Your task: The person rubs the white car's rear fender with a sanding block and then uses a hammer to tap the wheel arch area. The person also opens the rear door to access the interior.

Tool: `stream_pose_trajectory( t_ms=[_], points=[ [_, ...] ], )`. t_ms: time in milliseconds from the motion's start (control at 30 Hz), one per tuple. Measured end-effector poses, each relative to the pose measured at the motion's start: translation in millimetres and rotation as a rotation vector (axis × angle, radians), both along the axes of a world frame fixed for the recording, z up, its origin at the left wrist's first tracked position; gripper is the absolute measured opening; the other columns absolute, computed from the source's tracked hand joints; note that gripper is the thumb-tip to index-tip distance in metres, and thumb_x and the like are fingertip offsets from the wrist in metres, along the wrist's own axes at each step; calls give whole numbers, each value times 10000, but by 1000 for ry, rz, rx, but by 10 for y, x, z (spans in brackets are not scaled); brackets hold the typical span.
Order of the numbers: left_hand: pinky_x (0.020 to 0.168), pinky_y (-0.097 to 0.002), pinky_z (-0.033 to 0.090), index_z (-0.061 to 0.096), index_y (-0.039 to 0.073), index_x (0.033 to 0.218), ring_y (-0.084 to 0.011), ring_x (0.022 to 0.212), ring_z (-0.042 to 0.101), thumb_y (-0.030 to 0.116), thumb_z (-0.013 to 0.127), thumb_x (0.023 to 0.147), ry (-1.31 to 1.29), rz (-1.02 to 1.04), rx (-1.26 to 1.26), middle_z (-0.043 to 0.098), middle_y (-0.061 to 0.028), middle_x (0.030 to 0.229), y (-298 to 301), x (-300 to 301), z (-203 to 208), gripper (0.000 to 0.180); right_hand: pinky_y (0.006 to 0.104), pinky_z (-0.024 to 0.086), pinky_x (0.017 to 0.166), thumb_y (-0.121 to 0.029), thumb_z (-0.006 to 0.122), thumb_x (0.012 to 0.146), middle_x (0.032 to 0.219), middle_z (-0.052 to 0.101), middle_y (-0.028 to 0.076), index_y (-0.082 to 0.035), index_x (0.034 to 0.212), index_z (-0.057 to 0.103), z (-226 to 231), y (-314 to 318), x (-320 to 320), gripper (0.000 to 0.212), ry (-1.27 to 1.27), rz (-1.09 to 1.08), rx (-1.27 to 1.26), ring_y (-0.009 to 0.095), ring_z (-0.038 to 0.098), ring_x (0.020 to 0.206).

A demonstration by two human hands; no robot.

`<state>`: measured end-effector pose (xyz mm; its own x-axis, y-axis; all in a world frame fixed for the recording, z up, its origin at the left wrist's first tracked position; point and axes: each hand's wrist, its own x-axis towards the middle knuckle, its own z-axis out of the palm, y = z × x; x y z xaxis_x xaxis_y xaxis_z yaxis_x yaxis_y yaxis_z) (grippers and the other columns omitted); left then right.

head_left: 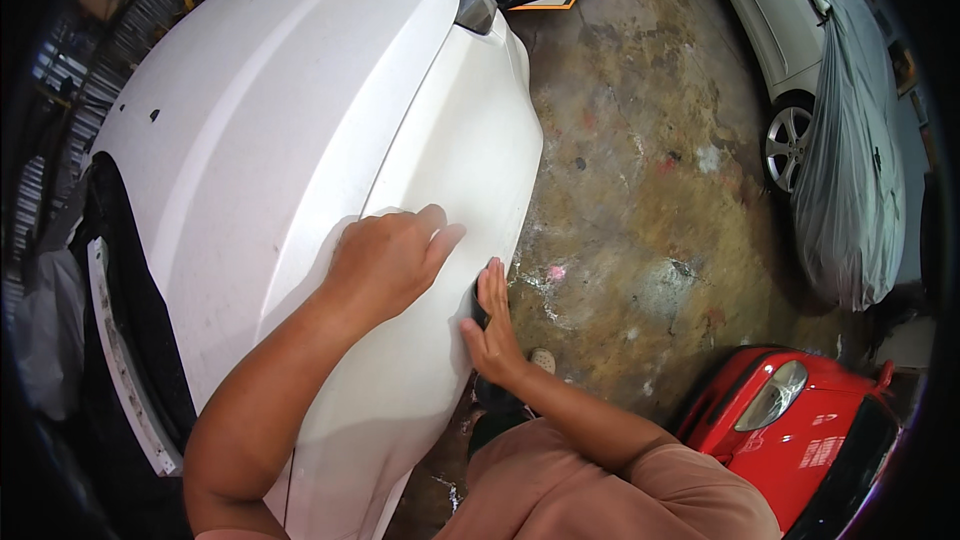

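the white fender (pixel 470 150) runs lengthwise away beneath our curled left hand (pixel 388 262), whose grip we cannot tell, while our flat right hand (pixel 494 338), thumb spread, is nearer the fender's outer edge.

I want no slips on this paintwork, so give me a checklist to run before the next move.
1. Right hand open: ok, outstretched at the white car's side edge.
2. Left hand free of tools: cannot tell, its underside is hidden.
3. Hood lowered: ok.
4. Dark patch beside the right hand identified: cannot tell, partly covered.
5. Floor clean: not ok, stained and blotchy.
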<state>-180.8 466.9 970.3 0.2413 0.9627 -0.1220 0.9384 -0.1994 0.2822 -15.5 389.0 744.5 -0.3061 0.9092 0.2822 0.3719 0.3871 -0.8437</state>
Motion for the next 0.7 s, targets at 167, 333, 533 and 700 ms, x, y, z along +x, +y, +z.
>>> stream_pose_trajectory(
  t_ms=[167,333,533,700],
  points=[
    [678,-486,500,677,31,953,-391,703,654,359,537,1069,2,16,8,684,-178,731,-1,47,38,376,448,100,1299,-320,482,1068,1714,106,282,110,1601,200,-101,1235,53,740,300,-273,-262,395,85,1605],
    [686,-474,507,693,35,991,-377,717,662,368,540,1068,-11,38,-42,684,-172,733,6,110,63,374,452,89,1302,-292,487,1063,1709,123,287,119,1592,220,-187,1334,33,721,324,-350,-266,391,92,1603],
    [706,-457,504,700,23,984,-372,709,644,377,535,1071,7,92,-87,676,-178,738,-47,101,32,400,556,42,1279,-326,539,1037,1701,40,337,58,1641,94,-262,-839,-257,843,97,-81,-4,481,24,1593],
    [720,-445,502,702,7,993,-376,733,644,380,545,1064,1,45,3,681,-205,781,-77,150,-19,410,479,66,1297,-364,483,1078,1701,110,315,109,1603,192,-311,297,-104,765,141,-309,-111,429,82,1597]
  ],
)
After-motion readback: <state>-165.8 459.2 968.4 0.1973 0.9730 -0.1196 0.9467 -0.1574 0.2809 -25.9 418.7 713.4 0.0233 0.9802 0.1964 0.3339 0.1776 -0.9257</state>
